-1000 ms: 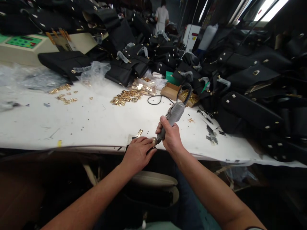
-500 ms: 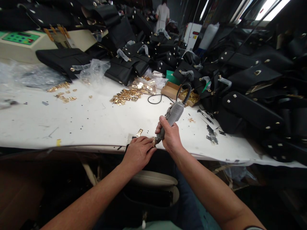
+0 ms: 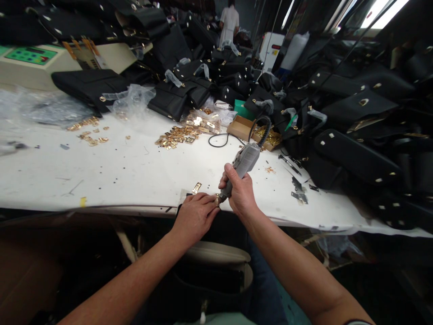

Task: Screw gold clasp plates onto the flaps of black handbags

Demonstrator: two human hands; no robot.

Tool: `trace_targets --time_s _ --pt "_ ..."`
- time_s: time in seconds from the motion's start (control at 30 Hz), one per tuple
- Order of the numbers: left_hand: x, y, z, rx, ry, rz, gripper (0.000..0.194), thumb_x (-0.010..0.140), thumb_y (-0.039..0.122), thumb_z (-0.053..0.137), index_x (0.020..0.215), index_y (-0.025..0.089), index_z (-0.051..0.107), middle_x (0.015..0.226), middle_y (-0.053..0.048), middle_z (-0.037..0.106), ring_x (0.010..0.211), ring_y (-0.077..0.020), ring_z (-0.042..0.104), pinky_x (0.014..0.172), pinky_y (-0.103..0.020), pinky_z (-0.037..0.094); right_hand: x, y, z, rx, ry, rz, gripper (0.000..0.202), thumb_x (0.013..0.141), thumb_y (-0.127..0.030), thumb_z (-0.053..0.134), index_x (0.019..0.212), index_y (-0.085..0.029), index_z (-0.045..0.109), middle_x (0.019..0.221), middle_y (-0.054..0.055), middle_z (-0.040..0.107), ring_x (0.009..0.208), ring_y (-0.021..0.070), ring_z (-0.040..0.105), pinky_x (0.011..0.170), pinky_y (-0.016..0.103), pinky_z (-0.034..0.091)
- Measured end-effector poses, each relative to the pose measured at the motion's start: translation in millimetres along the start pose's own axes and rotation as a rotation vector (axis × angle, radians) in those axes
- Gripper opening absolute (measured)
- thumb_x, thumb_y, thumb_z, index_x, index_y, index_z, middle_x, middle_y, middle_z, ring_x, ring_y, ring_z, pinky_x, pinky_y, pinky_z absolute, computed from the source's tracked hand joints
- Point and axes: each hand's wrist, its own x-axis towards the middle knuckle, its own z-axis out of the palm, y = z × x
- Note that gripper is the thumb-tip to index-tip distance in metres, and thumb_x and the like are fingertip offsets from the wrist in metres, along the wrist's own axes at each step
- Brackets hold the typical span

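My right hand (image 3: 241, 189) is wrapped round a grey electric screwdriver (image 3: 246, 160), which slants down to the left. Its tip meets a small gold metal fitting (image 3: 218, 199) at the table's front edge. Closed over the black flap of a bag, my left hand (image 3: 198, 212) presses beside that fitting with its fingertips; most of the flap is hidden beneath it. The black bag (image 3: 209, 295) with a beige lining lies open on my lap. Just beyond my left fingers, a loose gold plate (image 3: 196, 188) rests on the white table (image 3: 162, 176).
Gold fittings (image 3: 177, 136) are heaped mid-table, near a cardboard box (image 3: 241, 127). Tweezers (image 3: 290, 165) and dark plates (image 3: 299, 192) lie to the right. Black bags (image 3: 355, 155) crowd the back and right. A machine (image 3: 34, 63) stands at left; a person (image 3: 229, 25) is far behind.
Both hands and the screwdriver stay almost where they were, with the tip still at the gold fitting. Only a very slight shift of the view shows.
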Motion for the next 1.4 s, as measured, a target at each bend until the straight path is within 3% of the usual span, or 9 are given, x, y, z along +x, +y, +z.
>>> trace_targets --time_s 0.63,0.93,1.13,1.4 --pt "0 -2 1.9 0.0 0.02 -0.003 0.021 0.097 0.03 0.058 0.112 0.027 0.072 0.12 -0.003 0.072 0.112 -0.0244 0.06 0.091 -0.045 0.046 -2 2 0 -0.021 0.011 0.015 0.042 0.071 -0.055 0.081 0.077 -0.019 0.06 0.054 -0.004 0.057 0.045 0.0108 0.051 0.042 0.023 0.039" --pt "0 -2 2.3 0.021 0.015 0.0 0.02 0.096 0.031 0.061 0.111 0.026 0.072 0.121 -0.003 0.072 0.111 -0.025 0.06 0.09 -0.045 0.047 8 -2 -6 -0.087 0.042 -0.077 0.042 0.074 -0.057 0.078 0.078 -0.018 0.063 0.054 -0.003 0.058 0.044 0.0109 0.049 0.039 0.023 0.038" --pt "1 -1 1.9 0.041 0.004 0.009 0.019 0.096 0.03 0.058 0.109 0.025 0.073 0.121 -0.004 0.072 0.11 -0.0256 0.06 0.09 -0.046 0.047 17 5 -2 -0.158 0.039 -0.146 0.043 0.074 -0.059 0.076 0.069 -0.018 0.062 0.053 -0.002 0.058 0.042 0.0098 0.046 0.038 0.024 0.038" --pt "2 0 1.3 0.052 -0.019 -0.001 0.02 0.097 0.029 0.057 0.111 0.024 0.071 0.123 -0.003 0.071 0.112 -0.0263 0.059 0.091 -0.046 0.047 21 15 0 -0.231 0.025 -0.13 0.042 0.073 -0.058 0.077 0.071 -0.017 0.066 0.053 -0.001 0.059 0.043 0.01 0.046 0.039 0.023 0.037"
